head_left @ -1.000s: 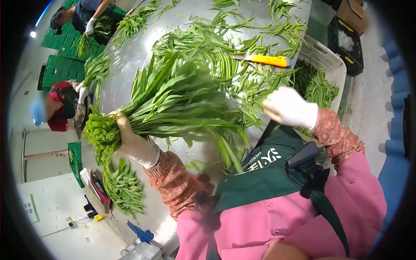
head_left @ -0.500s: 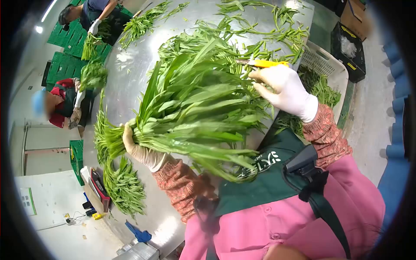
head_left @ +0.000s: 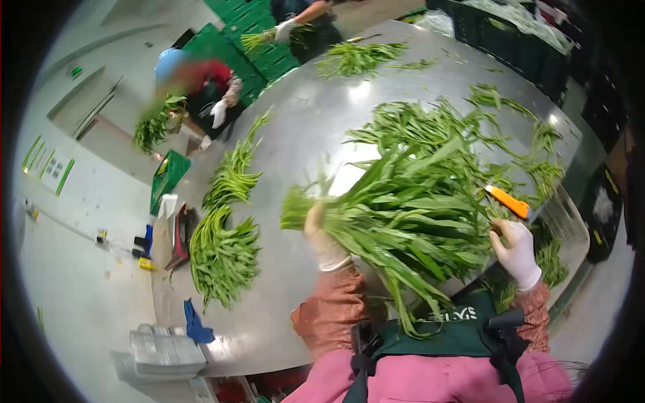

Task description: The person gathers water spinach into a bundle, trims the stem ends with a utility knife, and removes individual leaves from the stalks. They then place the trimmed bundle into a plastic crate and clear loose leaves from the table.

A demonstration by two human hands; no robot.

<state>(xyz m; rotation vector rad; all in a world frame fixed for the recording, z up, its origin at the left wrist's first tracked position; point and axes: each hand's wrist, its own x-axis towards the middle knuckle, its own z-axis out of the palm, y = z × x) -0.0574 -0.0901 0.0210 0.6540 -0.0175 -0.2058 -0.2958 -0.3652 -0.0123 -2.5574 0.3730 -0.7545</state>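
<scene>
My left hand (head_left: pixel 324 235) is closed round the stems of a large bunch of water spinach (head_left: pixel 410 215), held above the metal table. The cut stem ends point left and the long leaves fan out to the right. My right hand (head_left: pixel 517 252) is at the leaf tips, thumb and fingers drawn together; what lies between them is too small to make out. Just above that hand rests a knife with an orange handle (head_left: pixel 508 201), apart from the fingers. Beyond the bunch lies a loose pile of greens (head_left: pixel 416 124).
Trimmed bunches (head_left: pixel 225 255) lie on the table (head_left: pixel 295 141) at left, near a red scale (head_left: pixel 180 235). A white crate (head_left: pixel 568 218) with greens stands at right. Two co-workers handle greens across the table, one in a red sleeve (head_left: pixel 216 70). Green crates (head_left: pixel 245 40) are stacked behind.
My view has swung, so the scene sits differently. My right hand has come away from the orange knife and moved down to the leaf tips. The left hand keeps hold of the bunch.
</scene>
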